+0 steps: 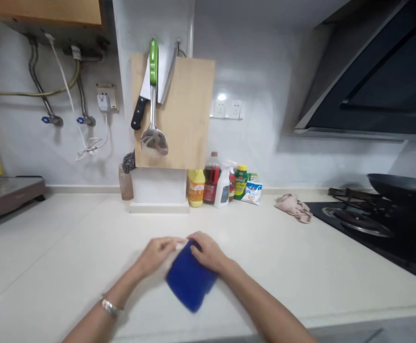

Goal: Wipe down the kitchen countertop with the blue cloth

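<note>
A flat, deep-blue piece [190,281] with rounded corners is tilted above or on the white counter in the middle. Motion blur hides what it is made of. My right hand [208,250] grips its upper edge, thumb on the near face and fingers behind. Close by its upper left corner is my left hand [159,255], fingers closed in a pinch. Something small and whitish shows at those fingertips, too blurred to name. A silver bracelet [110,306] circles my left wrist.
Bottles, including a white spray bottle [224,186], stand along the wall by a hanging cutting board [189,109], knives and a green-handled ladle [153,95]. A crumpled cloth [293,208] lies near the black stove [400,255] with its wok [397,188]. A portable cooker [7,200] sits left.
</note>
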Demonstrator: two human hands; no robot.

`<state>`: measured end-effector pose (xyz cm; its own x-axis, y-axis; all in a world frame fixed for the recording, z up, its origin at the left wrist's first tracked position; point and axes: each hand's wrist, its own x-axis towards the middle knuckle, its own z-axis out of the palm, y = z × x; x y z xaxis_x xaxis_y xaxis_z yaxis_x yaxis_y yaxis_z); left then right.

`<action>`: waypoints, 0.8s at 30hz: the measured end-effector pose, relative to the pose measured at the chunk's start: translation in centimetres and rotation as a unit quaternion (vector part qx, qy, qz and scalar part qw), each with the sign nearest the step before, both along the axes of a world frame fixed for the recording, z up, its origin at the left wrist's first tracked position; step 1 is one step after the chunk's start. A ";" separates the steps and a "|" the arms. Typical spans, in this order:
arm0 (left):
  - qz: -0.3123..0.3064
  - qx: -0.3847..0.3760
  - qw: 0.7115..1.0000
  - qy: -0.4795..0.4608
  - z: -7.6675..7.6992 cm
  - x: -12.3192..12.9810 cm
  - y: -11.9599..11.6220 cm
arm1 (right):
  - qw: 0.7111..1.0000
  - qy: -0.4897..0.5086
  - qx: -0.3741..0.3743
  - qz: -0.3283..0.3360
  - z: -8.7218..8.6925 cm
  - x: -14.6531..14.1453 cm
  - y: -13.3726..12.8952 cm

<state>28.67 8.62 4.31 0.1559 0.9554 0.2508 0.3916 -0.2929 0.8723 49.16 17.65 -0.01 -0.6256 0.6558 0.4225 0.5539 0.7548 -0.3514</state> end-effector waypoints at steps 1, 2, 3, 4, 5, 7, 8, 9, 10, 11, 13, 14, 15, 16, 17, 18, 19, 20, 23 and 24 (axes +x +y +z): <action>0.050 0.007 0.998 -0.043 -0.2 -1.2 0.1 | 1.000 -0.019 0.000 0.015 -0.2 -0.1 -0.5; 0.088 0.014 0.993 -0.080 -0.5 -2.2 0.2 | 0.999 -0.044 0.000 0.026 -0.4 -0.1 -1.2; 0.118 0.016 0.988 -0.101 -0.8 -3.1 0.1 | 0.997 -0.073 0.002 0.031 -0.5 0.0 -1.8; 0.142 0.014 0.984 -0.111 -1.1 -3.7 -0.1 | 0.994 -0.101 0.004 0.029 -0.6 0.2 -2.6; 0.158 0.006 0.981 -0.110 -1.4 -4.2 -0.3 | 0.992 -0.124 0.006 0.023 -0.6 0.6 -3.4; 0.179 -0.008 0.980 -0.085 -1.8 -4.6 -0.6 | 0.989 -0.149 -0.002 0.008 -0.5 2.0 -5.3; 0.184 -0.011 0.980 -0.068 -2.0 -4.5 -0.7 | 0.988 -0.153 -0.012 0.003 -0.4 3.0 -6.3; 0.185 -0.012 0.981 -0.050 -2.1 -4.4 -0.7 | 0.988 -0.155 -0.023 0.001 -0.3 4.1 -7.3; 0.181 -0.011 0.983 -0.030 -2.1 -4.2 -0.7 | 0.987 -0.155 -0.032 0.002 -0.2 5.4 -8.4; 0.175 -0.011 0.984 -0.004 -2.2 -4.0 -0.7 | 0.987 -0.154 -0.039 0.004 -0.1 6.6 -9.3; 0.166 -0.009 0.985 0.051 -2.1 -3.6 -0.7 | 0.988 -0.148 -0.036 0.002 0.0 8.8 -11.0; 0.164 -0.005 0.983 0.078 -2.1 -3.4 -0.6 | 0.989 -0.146 -0.030 -0.001 0.1 9.6 -11.6; 0.164 -0.001 0.981 0.103 -2.0 -3.3 -0.6 | 0.989 -0.146 -0.024 -0.007 0.2 10.2 -12.2; 0.166 0.002 0.978 0.130 -1.9 -3.2 -0.6 | 0.989 -0.146 -0.015 -0.015 0.2 10.6 -12.7; 0.169 0.004 0.973 0.157 -1.8 -3.2 -0.6 | 0.989 -0.144 -0.001 -0.025 0.2 10.7 -13.2; 0.171 0.005 0.968 0.184 -1.8 -3.2 -0.6 | 0.989 -0.140 0.019 -0.033 0.1 10.6 -13.7; 0.174 0.005 0.962 0.211 -1.8 -3.2 -0.5 | 0.989 -0.133 0.045 -0.040 -0.1 10.4 -14.1; 0.177 0.005 0.955 0.237 -2.0 -3.2 -0.4 | 0.988 -0.122 0.076 -0.047 -0.5 10.1 -14.6; 0.178 0.012 0.943 0.282 -2.8 -2.9 0.2 | 0.978 -0.083 0.177 -0.077 -2.6 9.4 -15.5; 0.173 0.019 0.943 0.285 -3.2 -2.8 0.4 | 0.971 -0.071 0.213 -0.087 -3.4 9.4 -15.7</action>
